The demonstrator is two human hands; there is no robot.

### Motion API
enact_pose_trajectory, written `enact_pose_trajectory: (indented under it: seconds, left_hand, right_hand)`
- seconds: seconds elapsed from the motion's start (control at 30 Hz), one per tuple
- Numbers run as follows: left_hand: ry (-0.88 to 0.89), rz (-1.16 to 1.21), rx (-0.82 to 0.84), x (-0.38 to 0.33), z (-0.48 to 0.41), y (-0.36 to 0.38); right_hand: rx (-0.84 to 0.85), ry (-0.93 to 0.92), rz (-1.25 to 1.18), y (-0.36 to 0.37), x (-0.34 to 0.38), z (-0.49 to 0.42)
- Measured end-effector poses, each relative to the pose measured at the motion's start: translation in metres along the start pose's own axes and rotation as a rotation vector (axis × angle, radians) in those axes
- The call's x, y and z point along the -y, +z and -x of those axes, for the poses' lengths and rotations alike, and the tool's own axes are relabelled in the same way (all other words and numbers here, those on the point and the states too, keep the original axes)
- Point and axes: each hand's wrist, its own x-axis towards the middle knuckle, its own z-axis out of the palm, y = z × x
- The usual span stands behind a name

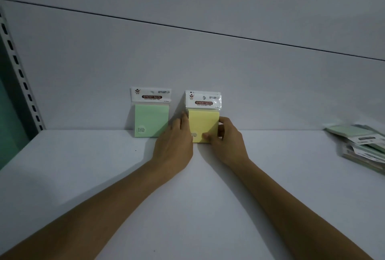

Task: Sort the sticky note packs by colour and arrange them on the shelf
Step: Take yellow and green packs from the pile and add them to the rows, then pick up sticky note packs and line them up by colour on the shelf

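Note:
A yellow sticky note pack stands upright against the back wall of the white shelf. My left hand presses flat on its left edge. My right hand grips its right edge, thumb on the front face. A green sticky note pack stands upright against the wall just to the left, a small gap apart, touched by neither hand. Both packs have a white header card reading STICKY NOTE.
A loose pile of sticky note packs, mostly green, lies at the shelf's right edge. A slotted metal upright runs along the far left. The grey back wall closes the shelf behind.

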Motion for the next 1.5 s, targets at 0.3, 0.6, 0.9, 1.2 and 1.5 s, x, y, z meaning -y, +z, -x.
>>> enact_pose_trajectory:
  seconds: [0.3,0.6,0.9,1.2,1.5]
  left_hand:
    - [0.124,0.028,-0.175,-0.006,0.009,-0.012]
    - [0.474,-0.165,-0.166,-0.098,0.039,0.000]
    - [0.688,0.039,0.115,-0.338,0.129,0.036]
    - [0.878,-0.125,0.202,-0.477,0.217,0.069]
    - [0.823,-0.172,0.238,-0.489,0.187,0.090]
  right_hand:
    - [0.062,0.053,-0.073,-0.009,0.004,0.006]
    - [0.120,-0.088,0.498,-0.131,-0.011,0.067]
    - [-0.042,-0.052,0.806,-0.300,-0.112,0.220]
    - [-0.035,0.242,0.897,-0.446,-0.200,0.346]
    - [-0.077,0.262,0.748,-0.476,-0.234,0.324]
